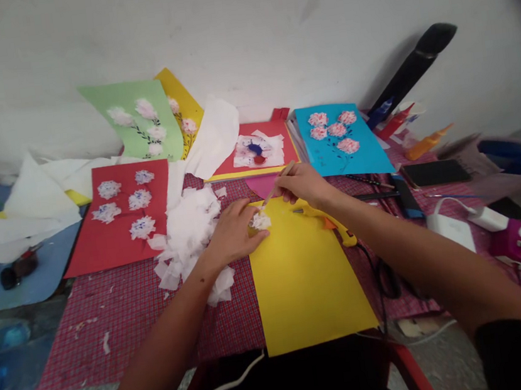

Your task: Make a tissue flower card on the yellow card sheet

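Note:
A sheet of yellow paper (307,284) lies in front of me, with a small white tissue flower (260,221) at its upper left corner. My left hand (231,233) rests at the flower's left side, thumb and fingers spread around it. In my right hand (304,184), the fingers pinch a thin pale stick (268,199) whose lower tip reaches down to the flower. A loose pile of white tissue pieces (192,222) lies left of my left hand. Partly under my right forearm is a yellow glue gun (322,214).
Finished flower pictures stand or lie around: red paper (81,242), green paper (102,104), blue paper (368,144). A red sheet (290,144) with paint-smeared tissue is at the back. Paint bottles (427,141), a phone (436,173) and a power strip (516,246) are at right.

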`<state>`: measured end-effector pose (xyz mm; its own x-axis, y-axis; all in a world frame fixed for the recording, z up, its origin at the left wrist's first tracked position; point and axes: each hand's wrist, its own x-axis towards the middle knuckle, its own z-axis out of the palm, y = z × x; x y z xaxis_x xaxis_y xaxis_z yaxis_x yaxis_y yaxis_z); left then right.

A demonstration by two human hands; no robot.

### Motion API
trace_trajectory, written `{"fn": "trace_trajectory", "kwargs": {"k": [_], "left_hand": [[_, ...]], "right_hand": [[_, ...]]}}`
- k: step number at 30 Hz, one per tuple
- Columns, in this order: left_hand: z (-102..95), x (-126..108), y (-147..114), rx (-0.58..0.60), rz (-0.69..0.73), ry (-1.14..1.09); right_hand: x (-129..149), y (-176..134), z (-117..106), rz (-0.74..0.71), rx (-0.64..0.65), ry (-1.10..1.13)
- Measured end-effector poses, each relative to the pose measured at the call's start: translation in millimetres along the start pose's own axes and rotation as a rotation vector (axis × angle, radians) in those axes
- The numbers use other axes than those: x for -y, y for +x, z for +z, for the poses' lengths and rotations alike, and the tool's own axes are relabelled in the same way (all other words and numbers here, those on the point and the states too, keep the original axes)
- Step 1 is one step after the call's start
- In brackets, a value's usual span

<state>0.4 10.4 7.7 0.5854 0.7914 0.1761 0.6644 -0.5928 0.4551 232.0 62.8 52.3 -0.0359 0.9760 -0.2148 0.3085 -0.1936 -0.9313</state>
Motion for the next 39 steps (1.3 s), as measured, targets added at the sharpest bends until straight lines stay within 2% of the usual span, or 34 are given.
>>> {"fn": "trace_trajectory", "kwargs": {"k": [10, 21, 27, 32, 39], "left_hand": [[0.8, 1.6, -1.8, -0.005, 0.01, -0.029], [2.6, 3.8, -1.9, -0.006, 0.021, -0.02], [3.8, 4.0, -2.2, -0.027, 0.021, -0.029], [4.6, 4.2, -1.6, -0.035, 0.012, -0.045], [7.3, 7.1, -1.4, -0.054, 0.058, -0.053]], "right_hand": [[-1.5, 7.8, 9.4, -0.023, 0.081, -0.088], [23.7, 2.4, 20.0, -0.115, 0.172, -0.307], [42.5, -8.3, 30.0, -0.261, 0.117, -0.605], [43.8, -15.9, 39.6, -0.404, 0.068, -0.787], [40.1, -21.2, 43.8, -0.396, 0.084, -0.827]]}}
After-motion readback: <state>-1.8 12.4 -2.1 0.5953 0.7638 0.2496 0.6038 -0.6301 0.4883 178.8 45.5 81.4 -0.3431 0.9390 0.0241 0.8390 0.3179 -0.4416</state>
